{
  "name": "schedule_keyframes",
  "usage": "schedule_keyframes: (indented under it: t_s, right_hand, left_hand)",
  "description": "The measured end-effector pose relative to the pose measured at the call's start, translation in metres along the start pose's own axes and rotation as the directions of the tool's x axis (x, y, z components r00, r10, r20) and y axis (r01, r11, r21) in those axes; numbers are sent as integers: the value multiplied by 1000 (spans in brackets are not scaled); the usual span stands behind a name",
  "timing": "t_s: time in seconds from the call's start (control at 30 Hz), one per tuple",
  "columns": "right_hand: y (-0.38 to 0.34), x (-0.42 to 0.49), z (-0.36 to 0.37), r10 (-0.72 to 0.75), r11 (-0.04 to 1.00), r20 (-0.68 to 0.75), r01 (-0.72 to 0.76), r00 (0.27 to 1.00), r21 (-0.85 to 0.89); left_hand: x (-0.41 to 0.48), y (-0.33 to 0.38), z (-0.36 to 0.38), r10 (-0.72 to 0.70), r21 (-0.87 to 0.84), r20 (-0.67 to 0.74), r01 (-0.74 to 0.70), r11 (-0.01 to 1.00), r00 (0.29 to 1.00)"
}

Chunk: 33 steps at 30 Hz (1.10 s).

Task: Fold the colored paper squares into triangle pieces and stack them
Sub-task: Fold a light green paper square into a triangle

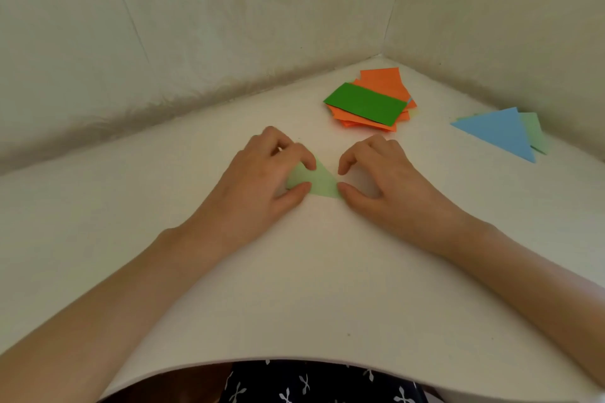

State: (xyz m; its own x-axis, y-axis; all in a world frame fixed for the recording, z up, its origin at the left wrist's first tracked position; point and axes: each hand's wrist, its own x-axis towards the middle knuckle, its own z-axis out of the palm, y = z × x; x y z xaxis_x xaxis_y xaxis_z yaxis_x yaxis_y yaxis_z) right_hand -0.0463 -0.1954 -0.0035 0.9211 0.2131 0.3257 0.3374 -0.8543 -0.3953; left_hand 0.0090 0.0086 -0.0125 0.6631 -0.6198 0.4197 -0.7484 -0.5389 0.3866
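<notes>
The left hand's fingers (306, 161) are curled, and forefinger and thumb pinch the left part of a pale green triangle (322, 183) of folded paper, which lies on the table (294, 271) between the two hands. Its left end seems slightly raised under the left hand (262, 180). At the triangle's 3 o'clock corner the right thumb tip touches the paper. The other right fingers (343, 165) are arched and loosely spread, with the forefinger tip hanging just above the same corner, apart from the thumb. The right hand (383, 180) grips nothing.

Toward 1 o'clock from the hands lies an untidy pile of orange paper (383, 80), and a dark green rectangle (366, 105) lies flat across its top. At 2 o'clock, well apart from the pile and near the wall (491, 10), a blue triangle (501, 132) lies on top of another pale green piece (535, 134), whose edge shows at the blue one's 3 o'clock side. At 6 o'clock, beyond the table's near edge, a dark cloth with a white pattern (311, 383) shows.
</notes>
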Motion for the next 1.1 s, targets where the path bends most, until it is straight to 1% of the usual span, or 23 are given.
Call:
schedule_keyframes:
  t_s: [0.07,0.1,0.17,0.3,0.4,0.53,0.6,0.77,0.83,0.9,0.97,1.0,1.03,1.07,1.1]
  right_hand:
    - [1,-1,-1,-143,990,-2,143,990,-12]
    - [2,-1,-1,-225,974,13,225,974,-17]
    - [6,-2,-4,-330,944,55,331,942,-11]
    - [12,-2,-11,-446,877,107,458,889,-145]
    - [12,-3,-13,-466,852,126,482,876,-204]
    - [8,-4,-19,-432,879,151,453,889,-151]
    - [7,-5,-21,-412,893,153,431,898,-126]
    - [8,-7,-22,-382,920,106,389,918,-51]
    - [9,-8,-22,-359,933,71,358,931,21]
    - [9,-7,-22,-237,960,0,234,971,152]
    - [9,-4,-19,-54,972,-112,78,992,222]
    - [8,-2,-18,23,978,-156,10,988,208]
    - [6,0,-17,63,984,-169,-33,984,173]
    - [3,2,-16,76,990,-141,-57,987,132]
    - [0,3,-16,78,993,-76,-71,994,92]
  left_hand:
    - [-1,1,-1,161,69,39,-163,984,986]
    - [-2,2,-2,203,66,64,-207,976,977]
    - [-5,1,-6,243,73,90,-250,966,966]
    - [-6,3,-15,283,107,108,-294,950,953]
    - [-5,1,-19,292,146,124,-308,940,948]
    - [-8,-8,-27,258,166,97,-271,948,961]
    - [-8,-12,-31,263,155,95,-275,949,960]
    - [-8,-18,-29,291,92,87,-298,950,953]
    - [-9,-18,-28,286,56,72,-290,955,956]
    - [-9,-16,-26,284,53,56,-287,956,957]
    - [-9,-13,-25,266,54,38,-268,962,963]
    - [-10,-11,-24,247,45,31,-249,968,968]
    - [-10,-9,-22,227,29,28,-228,973,974]
    - [-10,-7,-21,213,17,29,-213,977,977]
    - [-9,-6,-21,208,19,37,-208,978,978]
